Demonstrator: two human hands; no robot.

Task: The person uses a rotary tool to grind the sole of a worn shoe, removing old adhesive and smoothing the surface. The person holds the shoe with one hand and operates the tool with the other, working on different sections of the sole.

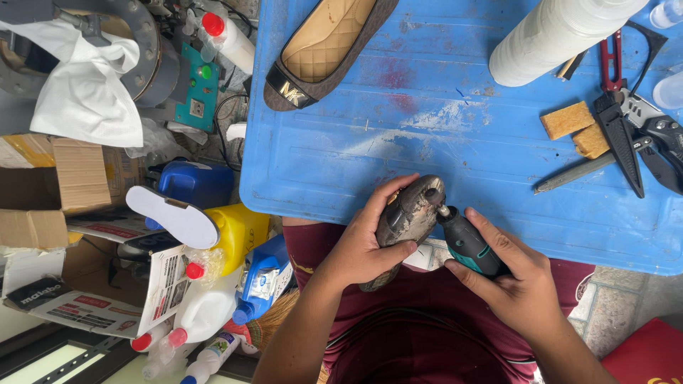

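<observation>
Worn grey-brown shoe sole (409,213) at 6 o'clock edge of blue plastic table (427,142) | left hand (359,245) clamped round it | right hand (516,284) wrapped on teal-black rotary tool (466,243), tip touching toe | prob. light, stiff, dusty; grip mid-body.

Worn grey shoe (409,213), teal rotary tool (466,243) touching

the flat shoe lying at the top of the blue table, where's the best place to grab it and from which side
Probably the heel end of the flat shoe, pinched over its rim with fingers inside the open quilted insole. That end points toward the person, near the blue table edge, with bare table around it; the toe runs out of view.
</observation>
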